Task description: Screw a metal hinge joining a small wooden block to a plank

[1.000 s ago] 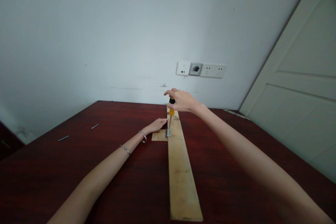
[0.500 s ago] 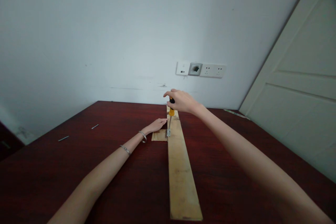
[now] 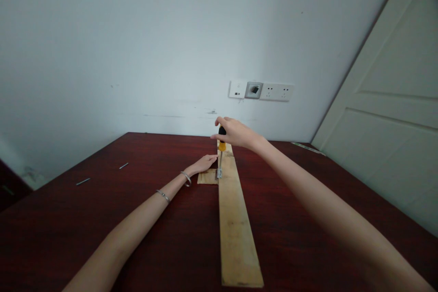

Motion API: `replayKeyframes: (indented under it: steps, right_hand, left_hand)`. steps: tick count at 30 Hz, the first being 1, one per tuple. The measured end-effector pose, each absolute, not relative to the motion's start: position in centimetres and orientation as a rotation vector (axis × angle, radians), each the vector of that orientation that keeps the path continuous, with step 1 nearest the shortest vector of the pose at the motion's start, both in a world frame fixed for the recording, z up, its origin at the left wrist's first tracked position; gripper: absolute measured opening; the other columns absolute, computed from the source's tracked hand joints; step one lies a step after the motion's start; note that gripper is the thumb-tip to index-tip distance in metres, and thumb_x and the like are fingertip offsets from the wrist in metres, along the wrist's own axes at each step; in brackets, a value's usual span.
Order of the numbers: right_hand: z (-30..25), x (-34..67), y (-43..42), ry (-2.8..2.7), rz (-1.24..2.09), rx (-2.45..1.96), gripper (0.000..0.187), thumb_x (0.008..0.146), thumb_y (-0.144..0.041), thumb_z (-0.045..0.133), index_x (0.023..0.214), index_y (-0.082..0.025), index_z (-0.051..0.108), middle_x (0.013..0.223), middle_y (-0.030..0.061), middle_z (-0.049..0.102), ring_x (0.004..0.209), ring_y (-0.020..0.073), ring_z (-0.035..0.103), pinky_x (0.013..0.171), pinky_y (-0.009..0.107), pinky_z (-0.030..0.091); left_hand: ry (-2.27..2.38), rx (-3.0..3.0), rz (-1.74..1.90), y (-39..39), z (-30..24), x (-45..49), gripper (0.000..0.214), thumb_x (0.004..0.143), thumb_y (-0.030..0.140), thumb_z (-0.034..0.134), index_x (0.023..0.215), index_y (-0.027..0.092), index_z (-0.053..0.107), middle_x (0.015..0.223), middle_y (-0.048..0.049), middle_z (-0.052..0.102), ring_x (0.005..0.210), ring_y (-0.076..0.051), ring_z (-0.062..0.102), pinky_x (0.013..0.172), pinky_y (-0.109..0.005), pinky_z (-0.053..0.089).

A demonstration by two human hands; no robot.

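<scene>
Right hand (image 3: 236,133) curled around top of screwdriver (image 3: 222,145), shaft upright, tip on small metal fitting (image 3: 219,173) at left edge of long plank (image 3: 236,223). Plank runs 6 to 12 o'clock on dark surface (image 3: 137,219). Left hand (image 3: 204,163) flat, fingers together, on small wood piece (image 3: 207,177) at plank's 9 o'clock. Handle top hidden in grip; fitting too small to identify. Two thin metal pins (image 3: 83,181) far off at 9 o'clock.

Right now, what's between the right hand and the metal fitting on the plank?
Head view: the screwdriver, its handle gripped in the right hand, its thin shaft pointing down to the fitting.
</scene>
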State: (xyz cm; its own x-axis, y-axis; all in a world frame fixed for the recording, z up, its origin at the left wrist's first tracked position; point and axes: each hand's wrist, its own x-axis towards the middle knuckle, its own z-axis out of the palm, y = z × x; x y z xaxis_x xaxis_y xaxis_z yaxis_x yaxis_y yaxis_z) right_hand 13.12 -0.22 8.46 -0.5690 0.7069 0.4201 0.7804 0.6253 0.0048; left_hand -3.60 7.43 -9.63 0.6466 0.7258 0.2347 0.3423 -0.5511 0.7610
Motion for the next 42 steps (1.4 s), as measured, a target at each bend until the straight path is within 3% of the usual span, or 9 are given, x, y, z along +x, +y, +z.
replayKeyframes:
  steps: [3,5,10,15,21,27,32,37,42]
  right_hand:
    - [8.2,13.2,-0.2,-2.457,-0.296,-1.163,0.028,0.085,-0.032,0.048,0.107,-0.016,0.051,0.101,0.0114,0.056,0.078,0.0189,0.057,0.072,0.030,0.041]
    - [8.1,13.2,-0.2,-2.436,-0.325,-1.154,0.032,0.082,-0.028,0.049,0.111,-0.015,0.049,0.106,0.0117,0.054,0.075,0.0175,0.056,0.071,0.030,0.041]
    - [8.0,13.5,0.0,-2.432,-0.311,-1.168,0.038,0.083,-0.040,0.051,0.111,-0.015,0.050,0.101,0.0112,0.057,0.082,0.0211,0.057,0.073,0.031,0.042]
    - [7.8,13.8,0.1,-2.429,-0.229,-1.103,0.041,0.082,-0.030,0.052,0.120,-0.015,0.045,0.111,0.0130,0.055,0.091,0.0212,0.056,0.079,0.031,0.042]
    - [7.4,14.3,0.2,-2.429,-0.196,-1.055,0.038,0.084,-0.031,0.049,0.119,-0.016,0.045,0.111,0.0124,0.054,0.094,0.0217,0.055,0.081,0.033,0.042]
    - [8.2,14.6,0.4,-2.301,-0.193,-1.024,0.044,0.081,-0.028,0.050,0.122,-0.014,0.041,0.112,0.0138,0.053,0.089,0.0204,0.055,0.080,0.033,0.042]
    - [9.1,15.8,0.8,-2.097,-0.143,-1.072,0.055,0.081,-0.038,0.051,0.128,-0.012,0.038,0.100,0.0108,0.061,0.078,0.0191,0.057,0.077,0.031,0.043]
    - [6.5,17.8,2.2,-1.956,-0.108,-1.245,0.059,0.082,-0.046,0.048,0.127,-0.008,0.048,0.092,0.0122,0.066,0.075,0.0206,0.059,0.074,0.032,0.044]
    - [0.7,18.3,3.6,-1.965,0.078,-1.353,0.045,0.081,-0.041,0.050,0.110,-0.008,0.063,0.093,0.0117,0.069,0.079,0.0212,0.062,0.076,0.031,0.046]
  left_hand:
    - [0.829,2.161,0.721,7.3,-9.5,-3.5,0.046,0.091,0.045,0.036,0.121,0.019,0.059,0.130,-0.0010,0.053,0.122,-0.022,0.048,0.107,-0.032,0.027]
    - [0.839,2.148,0.716,7.2,-9.4,-3.5,0.046,0.090,0.046,0.037,0.121,0.020,0.059,0.130,-0.0009,0.054,0.121,-0.022,0.048,0.107,-0.033,0.028]
    - [0.845,2.131,0.711,7.3,-9.5,-3.5,0.045,0.091,0.044,0.036,0.122,0.019,0.059,0.131,-0.0016,0.053,0.122,-0.022,0.047,0.108,-0.034,0.026]
    - [0.840,2.143,0.705,7.3,-9.5,-3.4,0.046,0.090,0.045,0.036,0.122,0.020,0.059,0.128,-0.0007,0.056,0.120,-0.022,0.049,0.107,-0.034,0.027]
    - [0.853,2.154,0.701,7.3,-9.4,-3.5,0.047,0.090,0.047,0.037,0.121,0.020,0.059,0.128,-0.0003,0.055,0.121,-0.022,0.048,0.107,-0.033,0.027]
    - [0.864,2.170,0.696,7.8,-10.1,-3.6,0.049,0.090,0.047,0.036,0.123,0.018,0.058,0.130,-0.0022,0.054,0.121,-0.022,0.049,0.106,-0.033,0.029]
    - [0.864,2.175,0.720,8.0,-9.8,-3.8,0.046,0.090,0.041,0.038,0.122,0.014,0.058,0.128,-0.0061,0.055,0.119,-0.022,0.050,0.106,-0.035,0.031]
    - [0.913,2.108,0.749,7.9,-7.7,-5.1,0.040,0.076,0.032,0.060,0.109,0.010,0.065,0.114,-0.0117,0.064,0.104,-0.024,0.060,0.092,-0.033,0.044]
    - [0.912,2.247,0.589,7.4,-6.5,-5.5,0.031,0.069,0.034,0.068,0.089,0.011,0.070,0.084,-0.0076,0.070,0.077,-0.018,0.063,0.069,-0.025,0.047]
